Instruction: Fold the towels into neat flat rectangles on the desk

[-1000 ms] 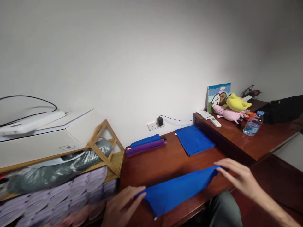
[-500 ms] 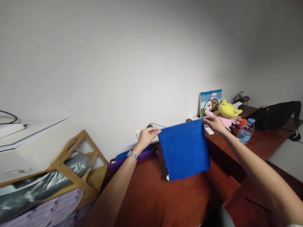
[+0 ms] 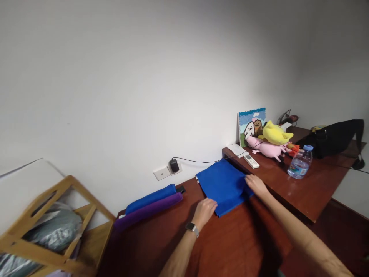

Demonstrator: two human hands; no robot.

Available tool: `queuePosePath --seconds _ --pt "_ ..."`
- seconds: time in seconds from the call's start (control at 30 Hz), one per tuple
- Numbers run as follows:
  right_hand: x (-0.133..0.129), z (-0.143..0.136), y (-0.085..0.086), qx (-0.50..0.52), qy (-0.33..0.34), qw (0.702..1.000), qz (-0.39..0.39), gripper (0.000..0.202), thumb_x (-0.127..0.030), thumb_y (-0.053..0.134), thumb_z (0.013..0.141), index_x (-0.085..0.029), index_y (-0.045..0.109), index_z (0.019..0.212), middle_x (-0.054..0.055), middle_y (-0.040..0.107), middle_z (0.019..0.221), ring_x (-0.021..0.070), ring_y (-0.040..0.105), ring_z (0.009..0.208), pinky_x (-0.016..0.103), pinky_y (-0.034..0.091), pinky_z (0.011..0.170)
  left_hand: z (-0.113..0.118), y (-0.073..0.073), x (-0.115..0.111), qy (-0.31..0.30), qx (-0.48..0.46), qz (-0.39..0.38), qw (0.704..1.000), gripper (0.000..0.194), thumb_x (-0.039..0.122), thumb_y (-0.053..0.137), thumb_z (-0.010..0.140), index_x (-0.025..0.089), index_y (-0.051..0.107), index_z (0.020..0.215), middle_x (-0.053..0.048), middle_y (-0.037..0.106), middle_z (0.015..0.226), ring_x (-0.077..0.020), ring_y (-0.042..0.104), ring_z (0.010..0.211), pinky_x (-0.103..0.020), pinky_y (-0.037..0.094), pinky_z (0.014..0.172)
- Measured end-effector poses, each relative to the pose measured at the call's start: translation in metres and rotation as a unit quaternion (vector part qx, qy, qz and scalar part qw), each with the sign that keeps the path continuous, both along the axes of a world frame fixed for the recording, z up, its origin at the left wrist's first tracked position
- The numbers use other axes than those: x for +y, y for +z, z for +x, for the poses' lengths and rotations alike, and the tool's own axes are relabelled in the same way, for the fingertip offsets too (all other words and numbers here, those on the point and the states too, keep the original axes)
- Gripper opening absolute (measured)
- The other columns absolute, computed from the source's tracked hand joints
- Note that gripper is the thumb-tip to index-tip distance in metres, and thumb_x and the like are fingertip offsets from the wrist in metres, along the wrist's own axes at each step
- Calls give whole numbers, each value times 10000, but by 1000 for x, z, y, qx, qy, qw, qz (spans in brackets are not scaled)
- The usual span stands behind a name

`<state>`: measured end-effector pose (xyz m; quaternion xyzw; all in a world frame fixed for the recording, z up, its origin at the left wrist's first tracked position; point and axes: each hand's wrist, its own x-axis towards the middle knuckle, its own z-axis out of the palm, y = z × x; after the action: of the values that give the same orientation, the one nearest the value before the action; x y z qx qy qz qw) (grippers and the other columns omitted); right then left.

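Lowered blue cloth (image 3: 223, 184) (soft, folded square), flat

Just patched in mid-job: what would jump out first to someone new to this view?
The bright blue folded cloth lying on the red-brown desk near the wall, with the left hand at its near corner and the right hand on its right edge. Next, the yellow and pink plush toys on the raised shelf to the right.

The wooden rack (image 3: 57, 227) runs off the bottom left corner, its bagged bundle (image 3: 49, 238) too blurred to name. Under the folded blue cloth (image 3: 223, 184) there may be another; the left hand's (image 3: 205, 211) fingertips vanish at its near edge.
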<state>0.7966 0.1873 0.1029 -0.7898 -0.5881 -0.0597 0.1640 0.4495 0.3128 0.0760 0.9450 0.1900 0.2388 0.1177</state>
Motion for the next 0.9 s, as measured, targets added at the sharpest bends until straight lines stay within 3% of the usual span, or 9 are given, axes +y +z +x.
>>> queuePosePath --seconds 0.1,0.2,0.27,0.47,0.6,0.73,0.83,0.9 --pt "-16 -14 -44 -19 -45 994 -96 306 -54 520 950 -192 787 1010 192 796 1181 294 755 1107 364 578 957 5 -39 -24 25 20 -33 999 541 371 332 1132 296 858 1029 -139 859 1006 -343 820 975 -504 699 875" --pt "-28 -14 -68 2 -93 987 -130 388 -37 483 935 -188 785 1128 182 802 1218 260 799 963 335 599 820 7 -55 -37 59 23 -54 997 555 353 290 1123 313 843 1090 -153 846 1072 -347 814 1023 -510 697 906" --pt "-32 -10 -77 13 -113 984 -139 454 -21 457 941 -196 767 1223 169 793 1300 235 814 968 314 599 829 7 -61 -41 70 27 -62 995 527 353 302 1119 335 829 1124 -147 834 1106 -338 809 1050 -508 693 943" --pt "-30 -12 -91 21 -142 980 -138 505 -26 437 947 -169 745 1321 207 695 1520 273 796 1150 350 599 949 6 -71 -51 87 62 -52 993 435 504 404 1100 359 780 1263 -175 779 1176 -412 780 1121 -603 677 999" --pt "-33 -18 -96 22 -147 979 -136 563 -43 427 926 -161 735 1382 209 631 1608 308 759 1246 388 612 979 11 -72 -56 85 80 -41 992 580 436 220 1122 352 760 1317 -204 756 1245 -420 776 1150 -636 665 994" --pt "-45 -26 -103 23 -150 985 -85 625 -110 447 909 -176 694 1479 227 624 1611 387 721 1287 483 637 934 9 -70 -66 87 81 -41 992 560 421 240 1128 363 747 1357 -188 767 1305 -400 770 1180 -612 663 1012" --pt "-54 -49 -109 -6 -144 990 -9 636 -166 466 915 -181 659 1521 255 616 1603 428 719 1208 567 622 927 -20 -67 -72 106 72 -44 991 446 445 390 1119 382 723 1408 -147 756 1411 -363 746 1259 -538 650 1079" --pt "-54 -78 -111 -15 -114 993 32 566 -190 472 943 -200 693 1464 241 638 1566 417 708 1188 575 597 981 -62 -65 -72 137 65 -47 987 413 399 433 1110 368 739 1385 -139 763 1414 -359 733 1292 -540 627 1122"
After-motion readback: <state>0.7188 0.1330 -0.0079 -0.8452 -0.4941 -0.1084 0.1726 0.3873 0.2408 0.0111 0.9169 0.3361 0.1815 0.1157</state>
